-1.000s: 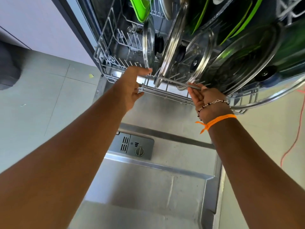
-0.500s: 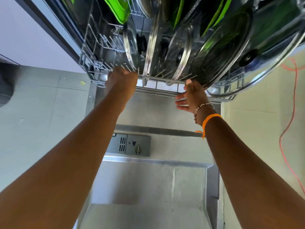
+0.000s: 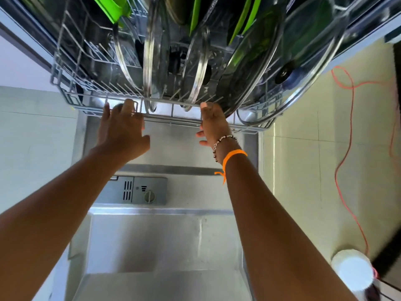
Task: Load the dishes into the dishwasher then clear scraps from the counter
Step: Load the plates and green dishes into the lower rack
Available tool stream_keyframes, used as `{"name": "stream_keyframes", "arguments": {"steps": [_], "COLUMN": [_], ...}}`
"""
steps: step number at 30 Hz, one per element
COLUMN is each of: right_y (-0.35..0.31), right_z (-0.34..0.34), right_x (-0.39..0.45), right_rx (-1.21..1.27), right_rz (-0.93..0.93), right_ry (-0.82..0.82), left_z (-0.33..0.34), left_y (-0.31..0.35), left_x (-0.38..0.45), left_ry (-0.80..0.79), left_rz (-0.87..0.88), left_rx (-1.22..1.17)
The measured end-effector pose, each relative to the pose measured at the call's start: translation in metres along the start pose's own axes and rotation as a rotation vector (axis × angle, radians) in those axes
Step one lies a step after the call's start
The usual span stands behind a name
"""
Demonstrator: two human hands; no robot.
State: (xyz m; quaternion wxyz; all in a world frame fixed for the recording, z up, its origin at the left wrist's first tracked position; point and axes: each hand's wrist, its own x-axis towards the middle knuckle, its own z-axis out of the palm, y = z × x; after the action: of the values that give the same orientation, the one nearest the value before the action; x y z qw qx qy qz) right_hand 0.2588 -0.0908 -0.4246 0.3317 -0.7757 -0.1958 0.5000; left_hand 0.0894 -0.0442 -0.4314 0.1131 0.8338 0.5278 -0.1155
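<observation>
Right side of frame: red cord [image 3: 345, 148] looping over pale floor tiles [image 3: 303, 170]. Lower right: white round lid-like object [image 3: 351, 271] on floor, identity unclear, dark strip [image 3: 388, 253] beside it. Left: grey tiles [image 3: 32, 148]; upper left, white wall [image 3: 17, 70].

The rack [image 3: 104, 109] is thin wire with a pale grey coating, smooth and faintly shiny. The lids [image 3: 196, 68] standing in it are clear glass with bright polished metal rims and dark knobs. Green plastic pieces [image 3: 112, 7] behind them look glossy. The open dishwasher door [image 3: 165, 242] is brushed steel, dull with streaks and water marks. Its detergent compartment [image 3: 138, 190] is matt grey plastic. The floor tiles [image 3: 303, 170] are pale and smooth with a soft sheen.
</observation>
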Motion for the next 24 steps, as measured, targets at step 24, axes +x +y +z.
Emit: {"name": "stream_keyframes", "arguments": {"steps": [24], "right_y": [0.039], "right_z": [-0.043], "right_x": [0.023], "right_rx": [0.774], "right_rz": [0.288], "right_ry": [0.152], "left_z": [0.040], "left_y": [0.001], "left_x": [-0.023], "left_ry": [0.103], "left_rz": [0.108], "left_rx": [-0.006]}}
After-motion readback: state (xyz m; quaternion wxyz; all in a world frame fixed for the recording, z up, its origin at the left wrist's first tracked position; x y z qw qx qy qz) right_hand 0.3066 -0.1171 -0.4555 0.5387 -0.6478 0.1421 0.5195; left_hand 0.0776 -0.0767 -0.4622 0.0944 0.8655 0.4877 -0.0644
